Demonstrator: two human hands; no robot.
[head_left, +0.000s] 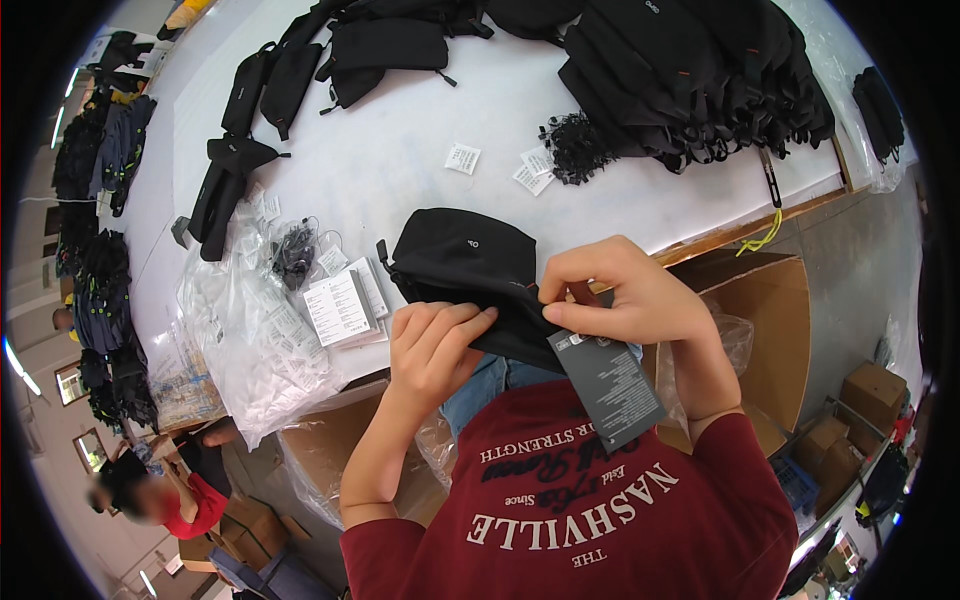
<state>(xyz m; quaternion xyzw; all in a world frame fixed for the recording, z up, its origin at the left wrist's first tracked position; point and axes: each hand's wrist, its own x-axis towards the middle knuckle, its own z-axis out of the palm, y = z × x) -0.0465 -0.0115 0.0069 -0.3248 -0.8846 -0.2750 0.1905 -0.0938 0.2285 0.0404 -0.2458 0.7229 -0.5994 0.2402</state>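
A small black zip pouch (465, 248) lies at the table's near edge, in front of my body. My left hand (432, 345) is closed on its near left side, with the fingers curled over the fabric. At the pouch's right end my right hand (628, 292) pinches with thumb and forefinger. A dark grey hang tag (606, 388) with pale print dangles just below that thumb. Whether the tag's cord is also in the pinch is hidden. Left of the pouch stand stacks of white printed cards (342, 308).
Black pouches (388, 50) line the far side, and a large pile of them (690, 70) fills the far right. Black cords (577, 148) and white packets (462, 158) lie nearby. Clear plastic bags (255, 330) are at left. An open cardboard box (780, 330) stands at right. Another person (180, 500) sits at lower left.
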